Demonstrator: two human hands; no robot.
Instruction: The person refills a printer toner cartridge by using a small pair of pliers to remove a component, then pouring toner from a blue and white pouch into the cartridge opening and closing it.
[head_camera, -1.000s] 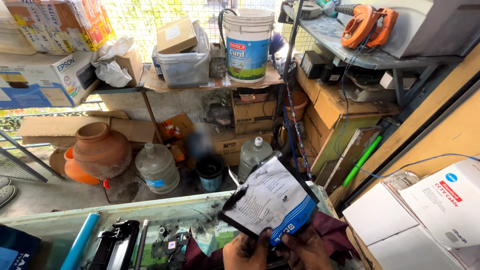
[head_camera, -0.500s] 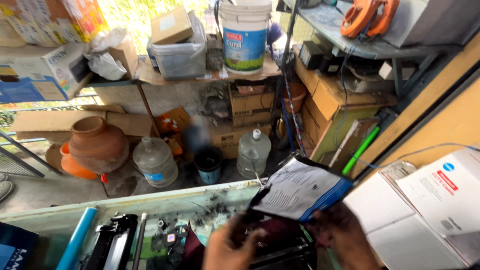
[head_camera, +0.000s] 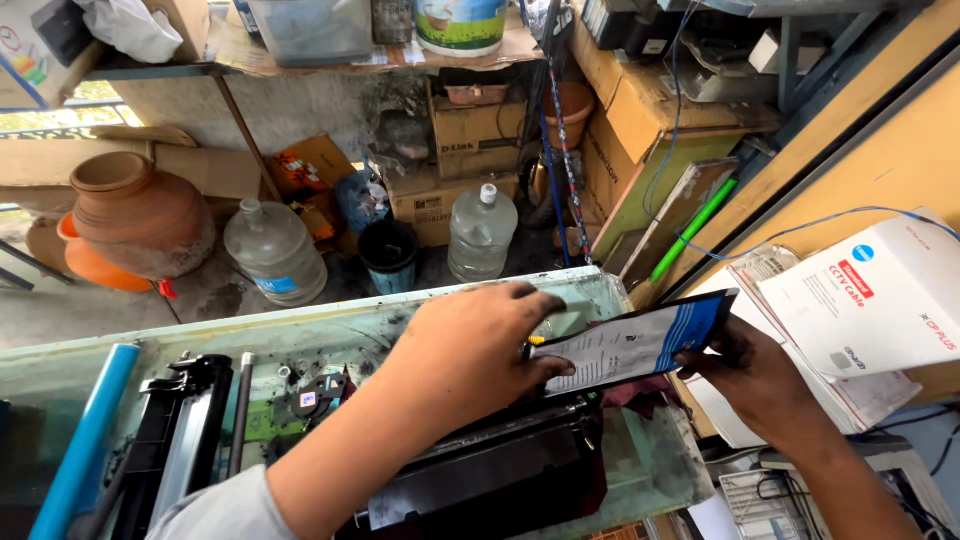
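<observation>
My left hand (head_camera: 478, 345) and my right hand (head_camera: 752, 372) both grip a flat blue, black and white printed pouch (head_camera: 640, 343), held almost level above the table. The left hand pinches its near left end, the right hand its right end. Directly under the pouch lies a black toner cartridge (head_camera: 500, 465) on a dark red cloth (head_camera: 630, 392). The glass-topped table (head_camera: 330, 325) is smeared with black powder.
On the table's left lie a blue roller (head_camera: 85, 430), a black cartridge part (head_camera: 180, 430), a thin black rod (head_camera: 238, 412) and small parts (head_camera: 315, 392). White boxes (head_camera: 880, 295) stack at right. Beyond the table stand a clay pot (head_camera: 140, 212), two water jugs (head_camera: 275, 250), a black bucket (head_camera: 388, 255) and cardboard boxes (head_camera: 470, 135).
The pouch has tipped from upright to nearly flat and lower. My left hand reached forward over the cartridge to its left end. The view dropped toward the table.
</observation>
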